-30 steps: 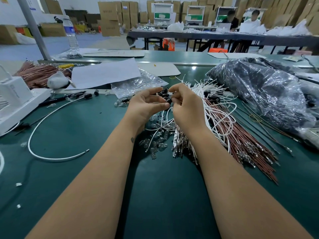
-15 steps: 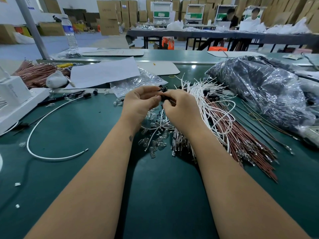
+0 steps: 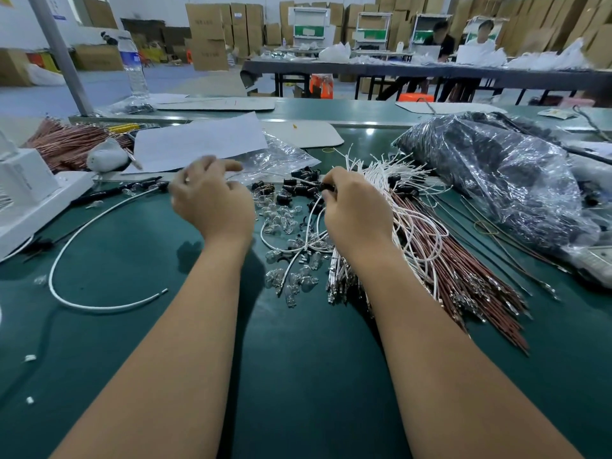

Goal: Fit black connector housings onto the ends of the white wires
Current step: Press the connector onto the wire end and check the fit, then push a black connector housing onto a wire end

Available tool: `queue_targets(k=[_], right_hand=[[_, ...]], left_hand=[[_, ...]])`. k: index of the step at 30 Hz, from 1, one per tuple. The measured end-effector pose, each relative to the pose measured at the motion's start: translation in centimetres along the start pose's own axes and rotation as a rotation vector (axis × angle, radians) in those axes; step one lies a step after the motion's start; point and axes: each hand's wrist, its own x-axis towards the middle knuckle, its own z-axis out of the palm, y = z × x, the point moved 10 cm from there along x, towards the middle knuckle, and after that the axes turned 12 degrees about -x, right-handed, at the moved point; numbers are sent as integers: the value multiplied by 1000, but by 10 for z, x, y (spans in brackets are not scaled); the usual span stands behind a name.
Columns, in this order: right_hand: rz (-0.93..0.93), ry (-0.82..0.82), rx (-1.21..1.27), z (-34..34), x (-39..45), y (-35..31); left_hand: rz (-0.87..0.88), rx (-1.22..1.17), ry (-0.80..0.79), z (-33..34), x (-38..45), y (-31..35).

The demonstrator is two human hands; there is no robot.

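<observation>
- Pinching a black connector housing [image 3: 326, 187] at your fingertips, your right hand [image 3: 356, 212] hovers over the white wires [image 3: 402, 193]; the housing's axis cannot be told.
- Wire bundle runs from far ends near the loose housings [image 3: 298, 187] toward you, terminals nearest.
- Your left hand [image 3: 212, 200] is blurred, raised above the green table [image 3: 298, 376], fingers loosely curled, holding nothing visible.

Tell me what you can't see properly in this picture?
- Left hand: motion-blurred in the head view, so whether it holds anything is unclear.
- Right hand: its back hides the fingertips; a black housing peeks out, the grip itself hidden.
- Dark bag: crinkled, shiny plastic obscures the contents.
- White box: cut off by the left edge.
</observation>
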Motion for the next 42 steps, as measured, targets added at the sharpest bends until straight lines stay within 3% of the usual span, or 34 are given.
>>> queue_targets(k=[4, 7, 12, 16, 19, 23, 25, 33, 36, 39, 42], right_hand=[[-57, -21, 35, 2, -1, -10], [-97, -7, -29, 1, -2, -15], [51, 102, -159, -12, 1, 9], [107, 40, -92, -5, 0, 18], [43, -15, -34, 3, -1, 6], [-79, -50, 31, 4, -2, -12], [-84, -53, 6, 5, -2, -12], [-18, -70, -22, 7, -3, 2], [-32, -92, 17, 9, -4, -1], [-35, -105, 89, 10, -4, -3], [-34, -110, 132, 11, -3, -3]], left_hand=[[418, -27, -363, 43, -32, 55], [482, -79, -530, 61, -48, 64], [359, 34, -344, 42, -19, 35], [219, 265, -221, 27, -8, 11], [370, 277, -300, 46, -26, 34], [600, 64, -479, 70, -59, 72], [554, -34, -537, 73, -60, 72], [246, 58, -489, 68, -34, 29], [251, 117, -479, 69, -35, 28], [366, -53, -549, 72, -46, 50], [290, -277, -603, 73, -51, 54]])
